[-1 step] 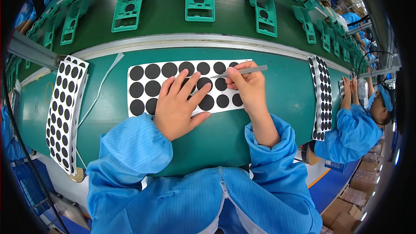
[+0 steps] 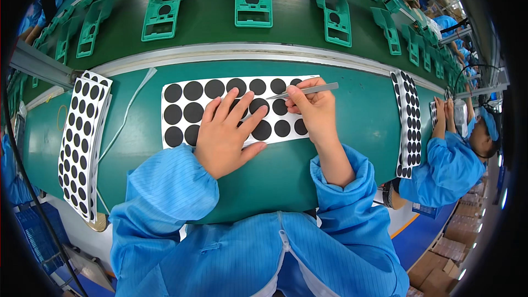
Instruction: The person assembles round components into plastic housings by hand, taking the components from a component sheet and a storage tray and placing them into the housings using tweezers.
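A white sheet of round black stickers lies on the green work surface before me. My left hand rests flat on it, fingers spread and thumb out, covering some of the dots. Metal tweezers are pinched in my right hand over the sheet's right part. Their tips point left, close to a dot in the middle row beside my left fingertips. Whether the tips touch that dot is too fine to tell.
Stacks of similar dotted sheets lie at the left and right. A pale strip runs beside the left stack. Beyond a metal rail, green plastic housings stand on a belt. A co-worker sits at the right.
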`<state>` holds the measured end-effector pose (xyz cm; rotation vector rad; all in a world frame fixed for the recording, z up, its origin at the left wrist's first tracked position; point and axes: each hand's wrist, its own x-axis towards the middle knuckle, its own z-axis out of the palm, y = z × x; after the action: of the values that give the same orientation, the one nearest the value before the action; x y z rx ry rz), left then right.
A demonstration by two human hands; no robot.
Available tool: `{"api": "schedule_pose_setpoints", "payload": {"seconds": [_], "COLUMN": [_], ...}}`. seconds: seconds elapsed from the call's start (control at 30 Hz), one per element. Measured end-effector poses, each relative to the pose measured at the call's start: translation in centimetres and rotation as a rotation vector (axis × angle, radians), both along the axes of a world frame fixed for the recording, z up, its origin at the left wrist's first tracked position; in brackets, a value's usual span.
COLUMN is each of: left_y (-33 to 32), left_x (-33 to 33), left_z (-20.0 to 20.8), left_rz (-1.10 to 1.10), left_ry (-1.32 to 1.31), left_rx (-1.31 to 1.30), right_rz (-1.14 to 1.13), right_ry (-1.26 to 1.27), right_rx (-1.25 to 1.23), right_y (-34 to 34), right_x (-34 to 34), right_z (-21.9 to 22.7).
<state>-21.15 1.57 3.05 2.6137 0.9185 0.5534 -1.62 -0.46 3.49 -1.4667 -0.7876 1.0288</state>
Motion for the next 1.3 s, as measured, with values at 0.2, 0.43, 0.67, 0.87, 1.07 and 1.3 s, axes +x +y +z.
{"api": "schedule_pose_setpoints", "payload": {"seconds": [0.2,0.43,0.67,0.87,1.07,1.3], "left_y": [0.0,0.2,0.2,0.4,0.4,0.4], "left_x": [0.1,0.0,0.0,-0.1,-0.1,-0.2], "left_z": [0.1,0.3,0.2,-0.1,0.0,-0.1], "left_rz": [-0.001,0.007,0.050,0.046,0.056,0.052], "left_ry": [-0.001,0.003,-0.009,-0.047,-0.040,-0.045], "left_rx": [-0.001,-0.004,-0.024,0.002,-0.018,0.002], "right_rz": [0.019,0.081,0.296,0.315,0.307,0.373], "right_ry": [-0.020,-0.127,-0.867,-0.837,-0.897,-0.943], "right_rx": [-0.014,0.162,0.479,0.501,0.547,0.570], "right_y": [0.1,-0.1,-0.9,-1.2,-0.9,-0.9], "right_x": [-0.1,-0.4,-1.7,-2.0,-2.0,-2.0], "right_z": [0.3,-0.5,0.9,1.3,1.4,1.4]}}
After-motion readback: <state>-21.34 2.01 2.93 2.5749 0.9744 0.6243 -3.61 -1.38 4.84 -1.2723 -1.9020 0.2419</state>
